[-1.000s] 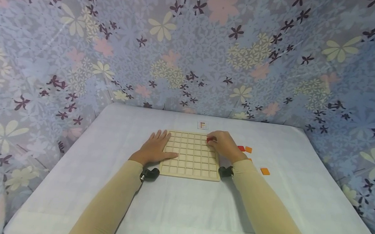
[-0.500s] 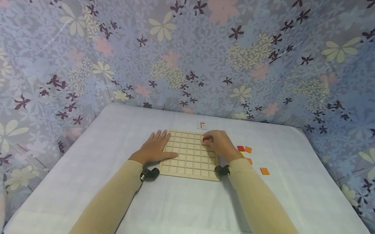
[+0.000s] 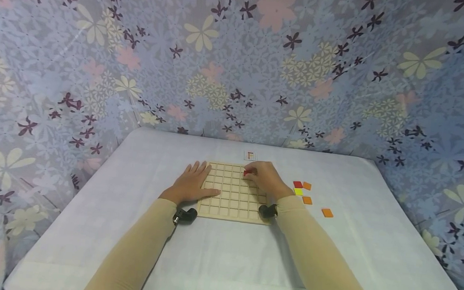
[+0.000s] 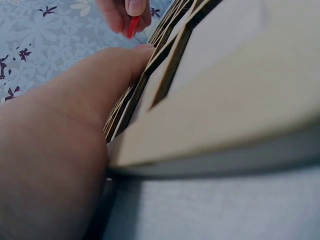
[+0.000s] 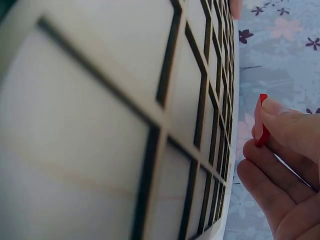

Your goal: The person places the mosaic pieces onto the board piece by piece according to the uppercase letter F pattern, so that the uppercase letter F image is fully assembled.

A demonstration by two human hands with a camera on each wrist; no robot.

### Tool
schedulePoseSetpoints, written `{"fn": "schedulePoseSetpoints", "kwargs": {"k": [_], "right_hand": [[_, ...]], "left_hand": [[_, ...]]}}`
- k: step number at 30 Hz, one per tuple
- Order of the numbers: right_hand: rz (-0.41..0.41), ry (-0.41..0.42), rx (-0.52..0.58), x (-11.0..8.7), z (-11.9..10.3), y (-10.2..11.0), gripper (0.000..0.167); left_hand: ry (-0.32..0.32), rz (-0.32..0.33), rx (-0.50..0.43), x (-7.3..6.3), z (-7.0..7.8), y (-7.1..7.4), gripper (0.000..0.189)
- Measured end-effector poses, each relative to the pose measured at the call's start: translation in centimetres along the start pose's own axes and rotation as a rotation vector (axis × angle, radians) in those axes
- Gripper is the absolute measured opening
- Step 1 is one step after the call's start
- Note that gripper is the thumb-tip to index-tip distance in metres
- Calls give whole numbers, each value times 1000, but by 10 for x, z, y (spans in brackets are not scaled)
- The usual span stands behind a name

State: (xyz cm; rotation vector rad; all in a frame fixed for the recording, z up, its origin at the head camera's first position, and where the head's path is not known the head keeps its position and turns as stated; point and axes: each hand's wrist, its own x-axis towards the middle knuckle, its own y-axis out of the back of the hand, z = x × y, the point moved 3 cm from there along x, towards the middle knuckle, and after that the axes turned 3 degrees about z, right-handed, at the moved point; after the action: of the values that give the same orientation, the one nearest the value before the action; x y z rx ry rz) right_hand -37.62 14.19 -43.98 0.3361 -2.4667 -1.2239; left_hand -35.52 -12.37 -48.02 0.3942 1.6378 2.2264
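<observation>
A pale wooden grid board [image 3: 235, 203] lies on the white-covered table. My left hand [image 3: 191, 181] rests flat over its left edge, fingers spread and thumb reaching onto the cells. Between thumb and fingers, my right hand [image 3: 267, 177] pinches a red square tile [image 3: 246, 173] above the far part of the board, right of its middle. In the right wrist view the red tile [image 5: 261, 120] stands on edge in the pinch, apart from the grid. The left wrist view also shows the red tile [image 4: 133, 26] beyond my left thumb [image 4: 107, 70].
Right of the board lie another red tile [image 3: 297, 184], a yellow tile [image 3: 298, 191] and orange tiles [image 3: 307, 185], one of them farther right. A small printed card [image 3: 251, 155] lies behind the board. A floral cloth [image 3: 236, 74] hangs behind the table.
My right hand has moved left over the board with the red tile, uncovering the yellow tile and the tiles near it. My left hand has stayed in place.
</observation>
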Motion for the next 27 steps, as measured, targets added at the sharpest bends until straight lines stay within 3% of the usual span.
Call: {"fn": "schedulePoseSetpoints", "kwargs": {"k": [15, 27], "right_hand": [[-10, 20, 87, 8, -12, -10, 32], [-36, -2, 74, 15, -19, -25, 29]], "left_hand": [[-8, 14, -9, 1, -2, -1, 112], [-13, 7, -16, -1, -1, 2, 111]]}}
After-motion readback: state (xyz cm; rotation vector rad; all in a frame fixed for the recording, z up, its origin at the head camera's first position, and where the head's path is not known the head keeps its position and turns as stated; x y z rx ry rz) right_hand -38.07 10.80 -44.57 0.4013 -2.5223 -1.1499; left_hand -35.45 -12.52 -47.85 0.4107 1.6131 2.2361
